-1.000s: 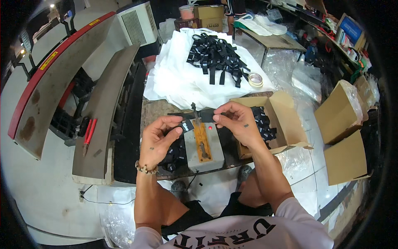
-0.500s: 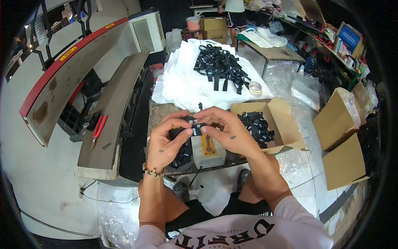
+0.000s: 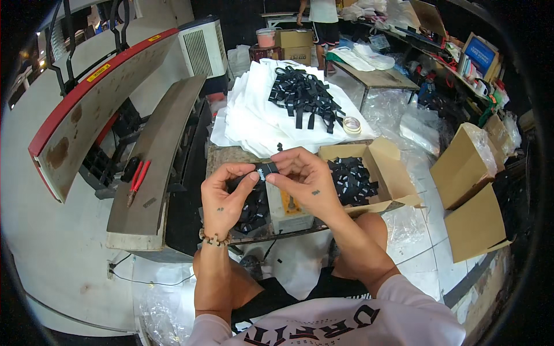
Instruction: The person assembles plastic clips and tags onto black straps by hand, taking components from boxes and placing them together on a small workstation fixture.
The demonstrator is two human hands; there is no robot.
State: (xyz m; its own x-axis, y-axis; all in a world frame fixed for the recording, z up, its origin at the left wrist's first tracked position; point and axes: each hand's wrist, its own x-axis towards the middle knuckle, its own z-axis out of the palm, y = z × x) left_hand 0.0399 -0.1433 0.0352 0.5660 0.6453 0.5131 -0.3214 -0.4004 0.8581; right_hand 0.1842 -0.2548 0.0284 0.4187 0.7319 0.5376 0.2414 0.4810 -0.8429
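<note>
A short black fabric strip with white print [image 3: 265, 170] is stretched between my two hands above the table. My left hand [image 3: 226, 187] pinches one end between thumb and fingers, and the other end is in the closed fingertips of my right hand [image 3: 306, 180]. Below them stands a small grey block-shaped device [image 3: 288, 224] with an orange-yellow plate on top, partly covered by my right hand. Beside it, under my left hand, lies a heap of black strips [image 3: 252, 213]. An open cardboard box [image 3: 393, 173] to the right holds many small black pieces [image 3: 353, 180] with white marks.
White cloth [image 3: 248, 118] is stacked on the table's far side, bearing black straps [image 3: 303, 95] and a tape roll [image 3: 351, 124]. Left, red-handled pliers [image 3: 137, 180] lie on a long board [image 3: 153, 153]. More open boxes [image 3: 470, 164] stand right. A person [image 3: 325, 23] stands at the back.
Both hands have shifted slightly left, and the strip's printed side now faces me more openly. My right hand has moved a little away from the device's orange-yellow plate.
</note>
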